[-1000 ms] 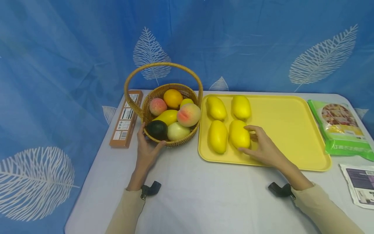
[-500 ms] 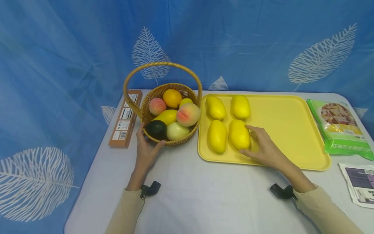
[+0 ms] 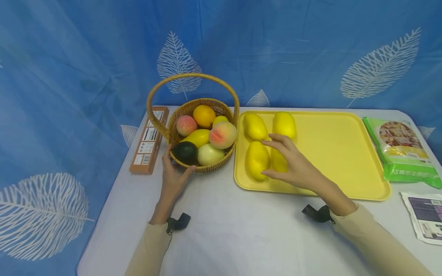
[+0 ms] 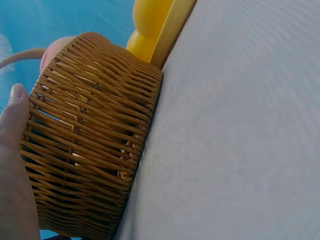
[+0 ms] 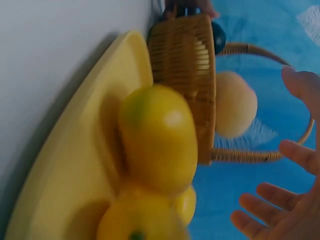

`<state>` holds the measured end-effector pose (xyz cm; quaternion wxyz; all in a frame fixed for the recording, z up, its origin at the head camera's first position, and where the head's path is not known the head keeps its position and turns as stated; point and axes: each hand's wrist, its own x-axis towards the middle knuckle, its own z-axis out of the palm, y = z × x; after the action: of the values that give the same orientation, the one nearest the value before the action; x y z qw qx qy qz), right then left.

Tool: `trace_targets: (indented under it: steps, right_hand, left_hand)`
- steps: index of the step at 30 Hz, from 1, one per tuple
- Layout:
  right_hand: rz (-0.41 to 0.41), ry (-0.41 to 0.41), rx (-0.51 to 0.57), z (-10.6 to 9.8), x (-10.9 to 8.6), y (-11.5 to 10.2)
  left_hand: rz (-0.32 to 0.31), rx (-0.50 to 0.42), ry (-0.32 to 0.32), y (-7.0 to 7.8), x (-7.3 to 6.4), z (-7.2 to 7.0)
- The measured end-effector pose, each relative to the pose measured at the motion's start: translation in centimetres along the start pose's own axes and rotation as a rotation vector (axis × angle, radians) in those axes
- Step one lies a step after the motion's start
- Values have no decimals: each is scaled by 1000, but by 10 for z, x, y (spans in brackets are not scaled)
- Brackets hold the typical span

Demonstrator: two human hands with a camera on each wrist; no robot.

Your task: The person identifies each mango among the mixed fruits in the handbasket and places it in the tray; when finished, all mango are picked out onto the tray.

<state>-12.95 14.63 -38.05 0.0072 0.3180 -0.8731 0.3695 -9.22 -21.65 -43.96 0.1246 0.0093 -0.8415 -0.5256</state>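
Right hand (image 3: 293, 164) is shifted leftward to the near-left mango (image 3: 257, 161) on the tray (image 3: 338, 153), fingers spread; the left hand (image 3: 173, 183) is spread against the basket (image 4: 95, 125). For secure handling, both mango ends should be spanned evenly.

Head view: even, diffuse lt, fairly sharp. R wrist view: yellow fruits (image 5: 157, 142) blurred, pale glare spot on one; soft shadows on tray (image 5: 70, 150). L wrist view: dimmer, basket (image 4: 90, 135) weave legible, tablecloth (image 4: 240, 130) greyish, soft.
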Motion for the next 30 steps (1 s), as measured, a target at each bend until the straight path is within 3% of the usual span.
trace_targets:
  steps: [4, 9, 18, 23, 30]
  right_hand:
    - [-50, -69, 33, 13, 23, -16]
    - [-90, -115, 60, 30, 50, -25]
    - [-125, -147, 41, 47, 75, -31]
    - [-121, -227, 71, 51, 90, -33]
    - [-114, -339, 8, 57, 118, -38]
  left_hand:
    - [-12, 0, 2, -22, 3, 2]
    - [9, 2, 13, -30, 2, 2]
    - [9, 27, 21, -26, 2, 2]
    - [14, 25, 19, -26, 3, 2]
    - [19, 26, 23, -28, 2, 2]
